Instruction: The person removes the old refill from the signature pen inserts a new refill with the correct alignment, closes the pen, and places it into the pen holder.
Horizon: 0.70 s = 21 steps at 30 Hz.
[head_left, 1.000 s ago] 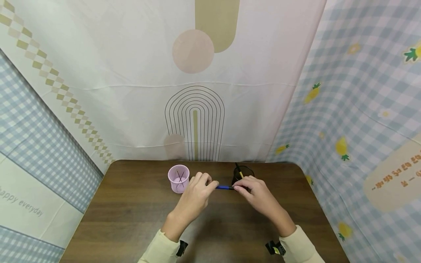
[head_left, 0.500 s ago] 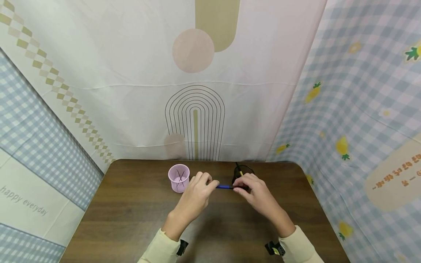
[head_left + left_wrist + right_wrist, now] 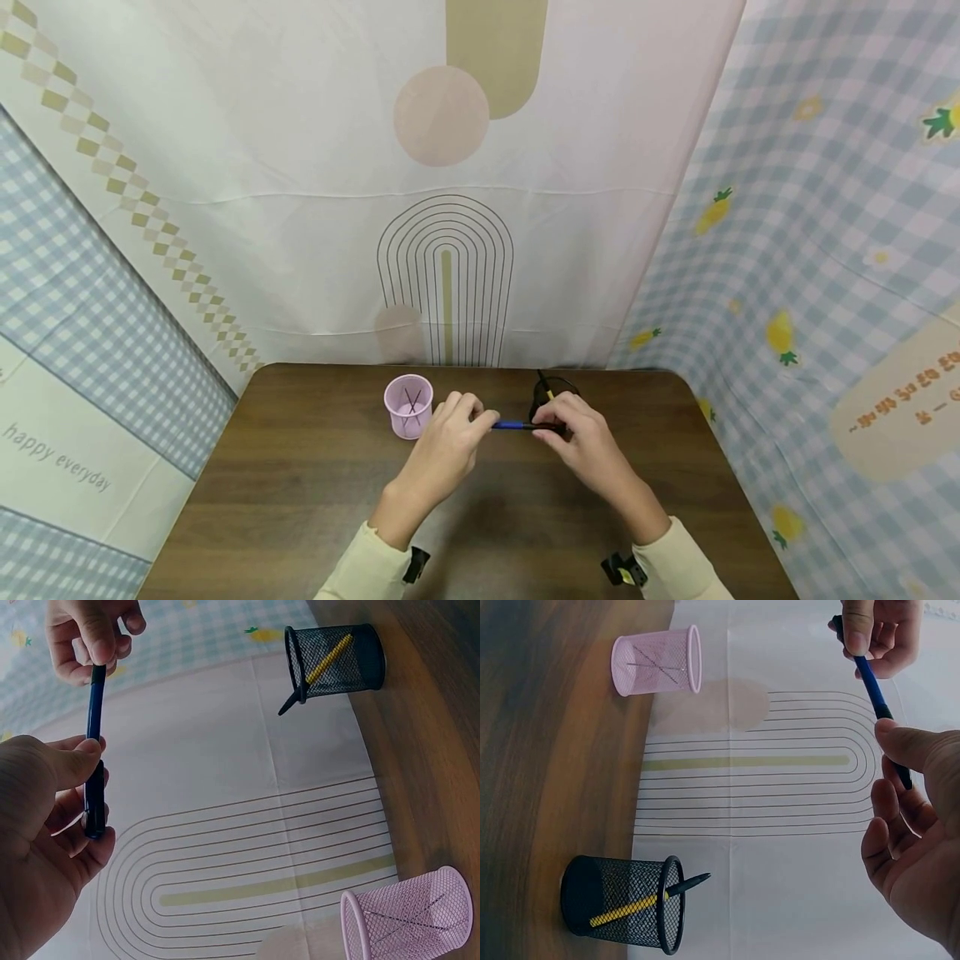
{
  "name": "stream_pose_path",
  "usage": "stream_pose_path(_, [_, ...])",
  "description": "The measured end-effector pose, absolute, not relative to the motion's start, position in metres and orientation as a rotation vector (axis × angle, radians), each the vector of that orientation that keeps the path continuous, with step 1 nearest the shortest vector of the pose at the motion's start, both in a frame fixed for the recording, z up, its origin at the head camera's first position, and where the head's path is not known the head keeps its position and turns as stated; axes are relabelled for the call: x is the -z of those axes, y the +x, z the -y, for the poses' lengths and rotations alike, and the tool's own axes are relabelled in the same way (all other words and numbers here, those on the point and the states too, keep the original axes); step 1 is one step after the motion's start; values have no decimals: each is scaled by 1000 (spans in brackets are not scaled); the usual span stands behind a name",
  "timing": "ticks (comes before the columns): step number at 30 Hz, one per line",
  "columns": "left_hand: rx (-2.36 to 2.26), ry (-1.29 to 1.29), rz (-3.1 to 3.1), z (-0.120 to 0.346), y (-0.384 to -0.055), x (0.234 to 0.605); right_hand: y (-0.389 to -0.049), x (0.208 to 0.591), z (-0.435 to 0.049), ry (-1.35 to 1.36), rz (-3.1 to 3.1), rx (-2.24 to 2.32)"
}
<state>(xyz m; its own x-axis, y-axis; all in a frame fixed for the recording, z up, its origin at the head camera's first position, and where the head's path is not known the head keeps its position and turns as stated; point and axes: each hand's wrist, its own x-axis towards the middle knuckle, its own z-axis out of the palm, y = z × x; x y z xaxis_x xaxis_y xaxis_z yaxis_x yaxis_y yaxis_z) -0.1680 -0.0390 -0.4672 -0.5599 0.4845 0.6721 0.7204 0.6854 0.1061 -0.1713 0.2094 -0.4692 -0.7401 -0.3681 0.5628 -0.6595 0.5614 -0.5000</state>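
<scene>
A blue pen with black ends (image 3: 512,426) is held level above the table, between both hands. My left hand (image 3: 442,442) grips one black end; in the left wrist view its thumb presses on the pen (image 3: 94,712) and the fingers curl behind. The other black end is pinched by my right hand (image 3: 588,437), with the thumb on top in the right wrist view, where the pen's blue middle (image 3: 875,688) shows between the hands. Behind the right hand stands a black mesh pen cup (image 3: 367,664) holding a yellow and black pen (image 3: 626,909).
A pink mesh pen cup (image 3: 405,427) stands just left of my left hand on the brown wooden table (image 3: 300,492). Dark crossing lines show on its mesh. A patterned cloth (image 3: 315,250) hangs behind the table's far edge, and a checked cloth (image 3: 750,275) hangs on the right.
My right fingers have shifted on the pen's black end, and more of that end shows under them now. My left hand keeps its hold, and both cups stay put.
</scene>
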Motion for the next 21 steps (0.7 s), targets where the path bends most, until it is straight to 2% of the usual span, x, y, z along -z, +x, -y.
stream_pose_path(21, [485, -908, 2255, 39, -168, 467, -172, 464, -213, 806, 2485, -1038])
